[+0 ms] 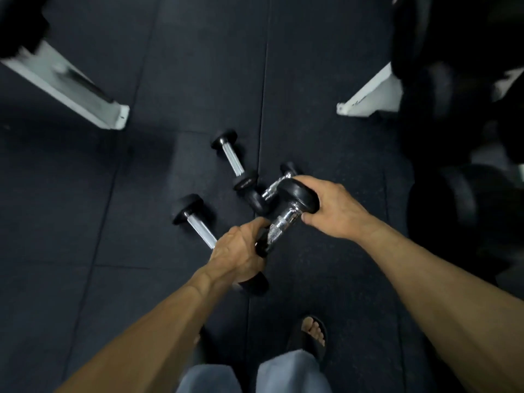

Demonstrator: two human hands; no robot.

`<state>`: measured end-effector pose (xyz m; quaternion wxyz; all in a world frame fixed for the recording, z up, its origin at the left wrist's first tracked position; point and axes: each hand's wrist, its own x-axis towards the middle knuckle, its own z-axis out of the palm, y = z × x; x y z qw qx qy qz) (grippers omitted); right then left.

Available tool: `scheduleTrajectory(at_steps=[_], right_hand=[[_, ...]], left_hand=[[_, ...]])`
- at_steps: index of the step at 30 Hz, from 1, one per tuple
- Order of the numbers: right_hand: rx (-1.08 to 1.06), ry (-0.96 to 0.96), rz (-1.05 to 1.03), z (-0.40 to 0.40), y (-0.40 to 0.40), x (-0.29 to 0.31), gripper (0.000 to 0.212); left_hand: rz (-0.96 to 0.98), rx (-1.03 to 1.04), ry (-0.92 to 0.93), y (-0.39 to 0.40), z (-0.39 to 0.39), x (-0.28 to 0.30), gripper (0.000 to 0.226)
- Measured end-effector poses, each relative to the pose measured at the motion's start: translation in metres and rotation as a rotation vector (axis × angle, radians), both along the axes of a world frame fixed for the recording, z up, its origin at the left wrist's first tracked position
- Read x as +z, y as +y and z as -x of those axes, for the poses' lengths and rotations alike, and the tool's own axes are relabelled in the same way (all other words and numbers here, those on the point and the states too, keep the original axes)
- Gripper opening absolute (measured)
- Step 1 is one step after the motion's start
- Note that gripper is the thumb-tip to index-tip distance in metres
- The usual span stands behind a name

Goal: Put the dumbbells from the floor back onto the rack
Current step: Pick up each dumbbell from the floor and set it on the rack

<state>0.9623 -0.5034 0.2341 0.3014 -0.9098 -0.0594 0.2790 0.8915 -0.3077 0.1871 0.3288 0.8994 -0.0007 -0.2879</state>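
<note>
Both hands hold one black dumbbell with a chrome knurled handle (283, 222) above the floor. My right hand (331, 211) is wrapped over its far rubber head. My left hand (241, 253) grips its near end and hides part of it. Below on the dark rubber floor lie three more dumbbells. One (232, 160) sits further out. Another (195, 219) lies to the left, its near end hidden under my left hand. A third (269, 191) lies partly behind the held one. The rack with large black dumbbells (453, 80) fills the right side.
White rack feet stand at upper left (71, 83) and upper right (368, 95). Big round dumbbell heads (453, 211) jut out low on the right. My sandalled foot (312, 333) and grey trouser legs (255, 375) are at the bottom.
</note>
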Motion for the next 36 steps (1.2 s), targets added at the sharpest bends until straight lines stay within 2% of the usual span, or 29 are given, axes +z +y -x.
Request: scheduleTrajectory(at_steps=[12, 20, 27, 36], right_hand=[[-0.058, -0.239, 0.057, -0.047, -0.003, 0.298, 0.064], [-0.164, -0.460, 0.113, -0.054, -0.072, 0.448, 0.067], [-0.300, -0.457, 0.104, -0.064, -0.204, 0.496, 0.064], [-0.476, -0.412, 0.118, -0.096, -0.409, 0.466, 0.057]], left_hand=[[0.079, -0.159, -0.252, 0.009, -0.080, 0.275, 0.062], [0.098, -0.314, -0.405, -0.057, -0.130, 0.424, 0.059], [0.161, -0.463, -0.411, -0.193, -0.168, 0.470, 0.059], [0.178, -0.630, -0.332, -0.414, -0.234, 0.446, 0.058]])
